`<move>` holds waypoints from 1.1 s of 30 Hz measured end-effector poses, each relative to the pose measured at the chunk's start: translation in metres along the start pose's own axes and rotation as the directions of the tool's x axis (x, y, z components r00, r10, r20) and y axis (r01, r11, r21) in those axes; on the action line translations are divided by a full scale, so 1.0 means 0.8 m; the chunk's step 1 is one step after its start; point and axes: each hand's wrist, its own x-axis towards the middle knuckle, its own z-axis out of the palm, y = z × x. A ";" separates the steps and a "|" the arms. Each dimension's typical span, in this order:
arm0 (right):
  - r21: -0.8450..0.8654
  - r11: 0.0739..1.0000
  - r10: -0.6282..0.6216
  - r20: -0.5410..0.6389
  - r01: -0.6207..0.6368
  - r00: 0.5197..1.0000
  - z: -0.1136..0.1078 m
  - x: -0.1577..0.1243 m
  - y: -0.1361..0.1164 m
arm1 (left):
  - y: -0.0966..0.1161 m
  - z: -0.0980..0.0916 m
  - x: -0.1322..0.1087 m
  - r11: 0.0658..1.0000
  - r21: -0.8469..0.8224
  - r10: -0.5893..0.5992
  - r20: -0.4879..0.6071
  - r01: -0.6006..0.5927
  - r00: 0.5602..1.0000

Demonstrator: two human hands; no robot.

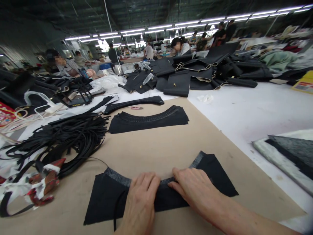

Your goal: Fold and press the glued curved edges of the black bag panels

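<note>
A black fabric piece (101, 197) with a curved grey inner edge lies flat in front of me. My left hand (141, 195) is closed, fingers together and bent down over the middle of that curved edge. Just to its right, my right hand (195, 186) pinches the same edge between thumb and fingers. A thin black strip (117, 205) runs over the fabric left of my left hand; where its end goes under the hand is hidden. Farther off lies a stack of similar curved black pieces (149, 122).
A bundle of black strips (80, 140) sits at left, near red-and-white scraps (44, 182). Small pink thread snips (137, 108) lie beyond the stack. Black flat pieces with gold fittings (176, 83) pile up at the back. Folded dark fabric (293, 153) is at right.
</note>
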 end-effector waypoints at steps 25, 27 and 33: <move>0.241 0.970 -0.003 0.082 -0.017 0.997 -0.022 0.005 0.092 | 0.004 0.058 -0.018 0.861 0.405 0.371 -0.085 -0.308 0.925; 0.228 0.974 0.001 0.070 -0.017 0.998 -0.019 0.004 0.091 | 0.004 0.058 -0.017 0.853 0.421 0.373 -0.079 -0.308 0.925; 0.193 0.979 0.057 0.035 -0.063 0.998 -0.013 0.000 0.091 | 0.012 0.054 -0.010 0.830 0.479 0.356 -0.059 -0.286 0.933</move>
